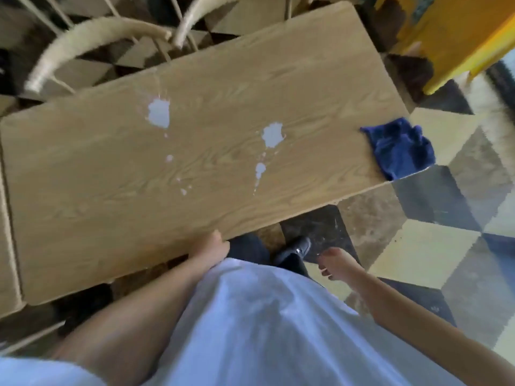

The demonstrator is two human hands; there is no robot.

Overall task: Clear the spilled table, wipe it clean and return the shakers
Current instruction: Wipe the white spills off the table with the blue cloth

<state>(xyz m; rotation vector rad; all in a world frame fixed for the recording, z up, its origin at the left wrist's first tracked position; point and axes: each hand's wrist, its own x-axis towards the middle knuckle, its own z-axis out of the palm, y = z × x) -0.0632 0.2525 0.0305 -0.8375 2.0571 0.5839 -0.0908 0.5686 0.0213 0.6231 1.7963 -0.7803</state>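
Looks cleared but not wiped yet: white spill (158, 112) sitting mid table (83, 190), blue cloth (398, 147) untouched at far-right corner, left hand (210, 247) resting on near edge, right hand (338, 261) loose, open, empty, no shakers visible.

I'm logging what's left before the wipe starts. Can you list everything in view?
table: one, light wood, centre
spill puddles: two large plus small splashes, white, on the table top
cloth: one, dark blue, crumpled on the table's right end
chairs: two, beige curved backs, beyond the far edge
yellow furniture: one piece, top right
floor: checkered tiles
shakers: none visible
left hand: at the near table edge
right hand: empty, over the floor
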